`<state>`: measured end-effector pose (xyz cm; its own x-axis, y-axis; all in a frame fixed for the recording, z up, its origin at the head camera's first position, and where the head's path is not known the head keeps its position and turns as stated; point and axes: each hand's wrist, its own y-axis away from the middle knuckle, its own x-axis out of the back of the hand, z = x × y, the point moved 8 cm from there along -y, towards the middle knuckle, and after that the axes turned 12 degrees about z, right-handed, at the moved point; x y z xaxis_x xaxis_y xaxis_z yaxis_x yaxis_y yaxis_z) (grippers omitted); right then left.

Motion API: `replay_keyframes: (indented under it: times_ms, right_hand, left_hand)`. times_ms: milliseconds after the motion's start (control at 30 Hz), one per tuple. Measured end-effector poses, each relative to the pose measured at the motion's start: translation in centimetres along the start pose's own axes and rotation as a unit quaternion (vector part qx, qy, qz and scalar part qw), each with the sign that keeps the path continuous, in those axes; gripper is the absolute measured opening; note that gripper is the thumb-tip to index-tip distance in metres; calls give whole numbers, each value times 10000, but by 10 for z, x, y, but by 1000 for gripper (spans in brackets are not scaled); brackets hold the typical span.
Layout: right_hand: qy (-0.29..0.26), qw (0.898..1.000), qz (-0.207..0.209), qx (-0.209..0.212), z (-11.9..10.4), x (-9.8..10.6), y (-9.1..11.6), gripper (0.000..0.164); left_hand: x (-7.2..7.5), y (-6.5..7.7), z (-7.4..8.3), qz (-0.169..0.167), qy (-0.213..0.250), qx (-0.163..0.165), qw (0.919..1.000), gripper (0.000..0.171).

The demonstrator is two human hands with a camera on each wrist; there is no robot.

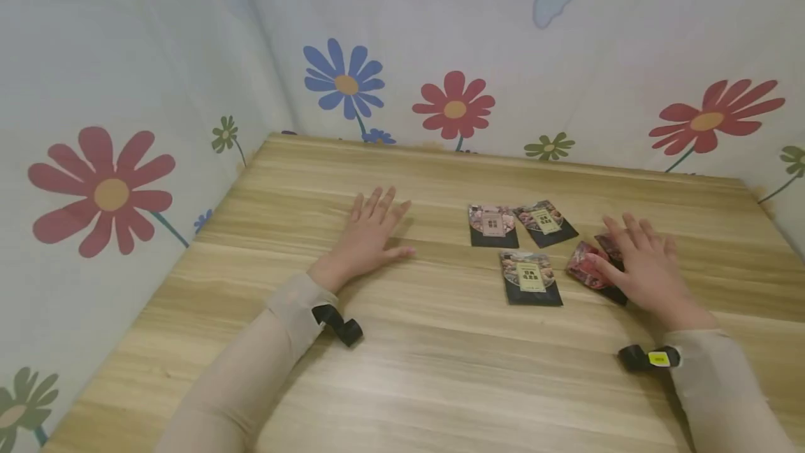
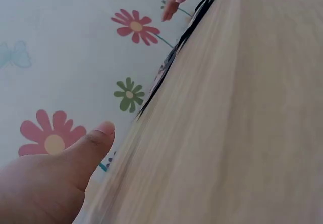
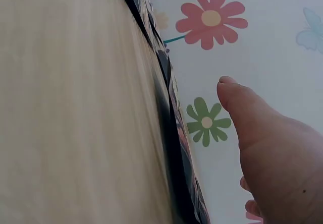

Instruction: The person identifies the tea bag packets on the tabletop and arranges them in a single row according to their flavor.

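My left hand lies palm down on the wooden table with its fingers spread, holding nothing. Over two packets with red prints, one the red-printed packet, my right hand is stretched with straight fingers; whether it touches them I cannot tell. Left of it are three flat black packets: a pink-labelled packet, a tilted packet with a pale label and a nearer packet with a yellowish label. In the right wrist view the thumb is raised beside the packets' dark edges.
The wooden table reaches back to a white curtain printed with flowers and a butterfly. Black straps, such as the left strap, circle both sleeved wrists.
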<state>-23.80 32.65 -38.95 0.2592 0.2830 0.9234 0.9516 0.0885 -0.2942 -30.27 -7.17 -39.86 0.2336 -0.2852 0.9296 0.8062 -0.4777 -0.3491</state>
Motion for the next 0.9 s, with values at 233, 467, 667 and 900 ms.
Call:
replay_keyframes:
  times_ms: [233, 467, 667, 900]
  right_hand:
    - [-74, 9998, 114, 140, -11, 3, -1, 76]
    - [-311, 9970, 538, 465, -23, 7, 2, 75]
    - [-641, 9930, 728, 681, -40, 8, 5, 71]
    - [-815, 9922, 573, 752, -61, 3, 7, 69]
  left_hand:
    - [6, -4, 15, 199, -136, -190, 9995, 86]
    - [7, -11, 32, 388, -270, -431, 9979, 85]
    - [3, -16, 47, 393, -223, -519, 9976, 84]
    - [-4, -23, 62, 388, -142, -628, 9972, 83]
